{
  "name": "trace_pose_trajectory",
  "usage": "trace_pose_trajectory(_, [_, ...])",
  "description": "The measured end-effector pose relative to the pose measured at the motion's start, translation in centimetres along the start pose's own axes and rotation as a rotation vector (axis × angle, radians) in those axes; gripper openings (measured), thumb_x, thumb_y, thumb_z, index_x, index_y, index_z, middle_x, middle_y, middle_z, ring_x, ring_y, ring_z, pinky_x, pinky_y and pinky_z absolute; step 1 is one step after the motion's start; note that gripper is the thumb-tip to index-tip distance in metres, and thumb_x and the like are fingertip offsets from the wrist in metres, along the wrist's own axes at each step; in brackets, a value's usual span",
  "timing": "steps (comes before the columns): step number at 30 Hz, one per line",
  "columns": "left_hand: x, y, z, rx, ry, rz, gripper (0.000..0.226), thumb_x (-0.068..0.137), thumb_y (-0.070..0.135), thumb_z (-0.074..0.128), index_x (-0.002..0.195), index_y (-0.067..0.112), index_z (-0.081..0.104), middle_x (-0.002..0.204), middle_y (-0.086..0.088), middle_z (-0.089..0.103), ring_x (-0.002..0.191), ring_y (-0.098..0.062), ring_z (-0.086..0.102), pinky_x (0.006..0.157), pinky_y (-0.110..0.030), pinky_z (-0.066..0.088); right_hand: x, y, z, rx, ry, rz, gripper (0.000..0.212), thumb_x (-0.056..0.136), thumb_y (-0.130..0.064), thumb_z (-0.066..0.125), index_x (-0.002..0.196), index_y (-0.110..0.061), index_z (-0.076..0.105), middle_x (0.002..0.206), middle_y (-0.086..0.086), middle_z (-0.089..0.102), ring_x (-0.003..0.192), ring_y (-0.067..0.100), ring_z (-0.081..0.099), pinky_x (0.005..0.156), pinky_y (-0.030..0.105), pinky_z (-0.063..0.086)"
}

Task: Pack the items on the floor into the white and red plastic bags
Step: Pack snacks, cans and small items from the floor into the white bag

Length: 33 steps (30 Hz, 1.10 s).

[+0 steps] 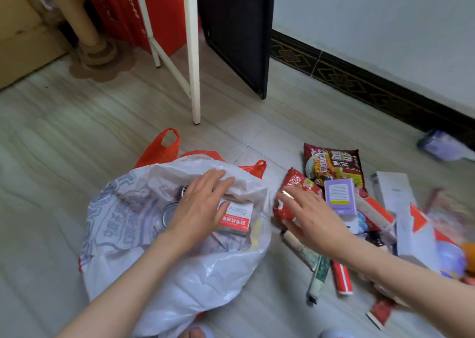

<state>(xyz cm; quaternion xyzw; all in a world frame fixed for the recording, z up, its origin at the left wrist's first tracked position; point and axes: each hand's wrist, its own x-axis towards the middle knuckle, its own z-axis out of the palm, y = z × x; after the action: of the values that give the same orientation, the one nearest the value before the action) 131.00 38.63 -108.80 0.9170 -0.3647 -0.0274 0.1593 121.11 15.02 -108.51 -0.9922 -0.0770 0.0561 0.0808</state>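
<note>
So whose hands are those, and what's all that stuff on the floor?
There is no machine here. A person wears a camera on their head, so the picture looks down at their own two hands. The left hand lies flat with straight fingers on the white plastic bag, which already holds a small red and white box. A red plastic bag peeks out behind it. The right hand reaches with open fingers to a red snack packet; whether it grips it is unclear. Beside it on the floor lie a noodle packet, a purple box and more packets, waiting to be packed.
</note>
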Motion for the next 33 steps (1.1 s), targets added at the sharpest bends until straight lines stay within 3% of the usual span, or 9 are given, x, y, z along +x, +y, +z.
trace_pose_trajectory(4, [1.9, 6.2, 3.1, -0.045, -0.084, 0.152, 0.043, 0.077, 0.027, 0.046, 0.118, 0.017, 0.048, 0.116, -0.009, 0.062, 0.109, -0.028, 0.058, 0.088, -0.037, 0.049, -5.8, 4.9, 0.2, 0.052, -0.001, 0.303, 0.049, 0.078, -0.025, 0.070, 0.122, -0.009, 0.055, 0.120, 0.014, 0.061, 0.104, 0.033, 0.061, 0.085, 0.044, 0.052])
trace_pose_trajectory(7, [3.6, 8.8, 5.6, -0.083, -0.195, 0.237, 0.056, 0.067, 0.017, 0.075, 0.119, 0.011, 0.054, 0.119, -0.013, 0.061, 0.109, -0.031, 0.059, 0.085, -0.043, 0.053, -7.6, 7.9, 0.9, 0.078, 0.011, 0.447, 0.046, 0.080, -0.019, 0.067, 0.123, -0.005, 0.054, 0.122, 0.014, 0.058, 0.111, 0.033, 0.057, 0.088, 0.043, 0.049])
trace_pose_trajectory(9, [5.0, 9.9, 6.7, -0.081, -0.261, 0.246, 0.063, 0.071, 0.020, 0.075, 0.127, 0.009, 0.049, 0.131, -0.014, 0.052, 0.119, -0.030, 0.051, 0.094, -0.041, 0.047, -7.5, 9.5, 1.3, 0.135, 0.050, 0.524, 0.045, 0.085, -0.020, 0.061, 0.127, -0.007, 0.050, 0.125, 0.013, 0.056, 0.114, 0.032, 0.053, 0.092, 0.041, 0.045])
trace_pose_trajectory(12, [7.8, 10.6, 8.8, -0.193, -0.380, -0.017, 0.068, 0.088, 0.031, 0.057, 0.143, 0.013, 0.023, 0.149, -0.008, 0.027, 0.136, -0.023, 0.026, 0.110, -0.037, 0.027, -6.1, 11.3, 1.5, 0.170, 0.070, 0.637, 0.046, 0.091, -0.030, 0.053, 0.130, -0.009, 0.045, 0.129, 0.011, 0.053, 0.118, 0.029, 0.048, 0.094, 0.039, 0.039])
trace_pose_trajectory(18, [10.6, 11.0, 12.4, -0.278, -0.416, -0.277, 0.069, 0.089, 0.040, 0.053, 0.141, 0.008, 0.019, 0.132, -0.014, 0.047, 0.117, -0.028, 0.048, 0.096, -0.039, 0.042, -2.8, 12.5, 2.6, 0.035, -0.082, 0.757, 0.050, 0.091, -0.048, 0.045, 0.124, -0.011, 0.049, 0.126, 0.007, 0.049, 0.119, 0.025, 0.040, 0.093, 0.039, 0.035])
trace_pose_trajectory(22, [11.1, 11.8, 13.1, -0.419, -0.348, -0.448, 0.050, 0.086, 0.034, 0.060, 0.125, 0.010, 0.039, 0.121, -0.011, 0.059, 0.106, -0.027, 0.057, 0.088, -0.038, 0.048, -2.4, 12.3, 2.9, 0.126, -0.005, 0.813, 0.037, 0.089, -0.037, 0.053, 0.114, -0.011, 0.051, 0.118, 0.008, 0.052, 0.112, 0.025, 0.044, 0.089, 0.037, 0.037])
trace_pose_trajectory(27, [10.7, 13.4, 11.3, -0.652, -0.289, -0.477, 0.047, 0.084, 0.029, 0.065, 0.122, 0.017, 0.040, 0.116, -0.005, 0.062, 0.098, -0.018, 0.061, 0.084, -0.039, 0.052, -3.4, 11.1, 2.2, 0.361, 0.076, 0.750, 0.025, 0.092, -0.030, 0.052, 0.107, -0.014, 0.041, 0.102, 0.008, 0.064, 0.086, 0.027, 0.062, 0.057, 0.031, 0.041])
trace_pose_trajectory(30, [9.8, 14.0, 9.2, -0.694, -0.215, -0.454, 0.041, 0.083, 0.024, 0.065, 0.118, 0.020, 0.044, 0.111, -0.001, 0.064, 0.090, -0.010, 0.059, 0.076, -0.025, 0.049, -4.0, 10.3, 0.9, 0.451, 0.172, 0.727, 0.029, 0.092, -0.032, 0.051, 0.116, -0.016, 0.043, 0.106, 0.005, 0.065, 0.090, 0.024, 0.064, 0.067, 0.034, 0.050])
trace_pose_trajectory(33, [8.2, 14.0, 5.7, -0.681, -0.063, -0.488, 0.039, 0.081, 0.021, 0.066, 0.116, 0.023, 0.049, 0.103, 0.004, 0.065, 0.089, -0.011, 0.061, 0.077, -0.028, 0.050, -3.9, 8.8, -0.8, 0.639, 0.280, 0.710, 0.029, 0.092, -0.031, 0.052, 0.118, -0.019, 0.046, 0.103, -0.006, 0.063, 0.088, 0.011, 0.061, 0.073, 0.028, 0.051])
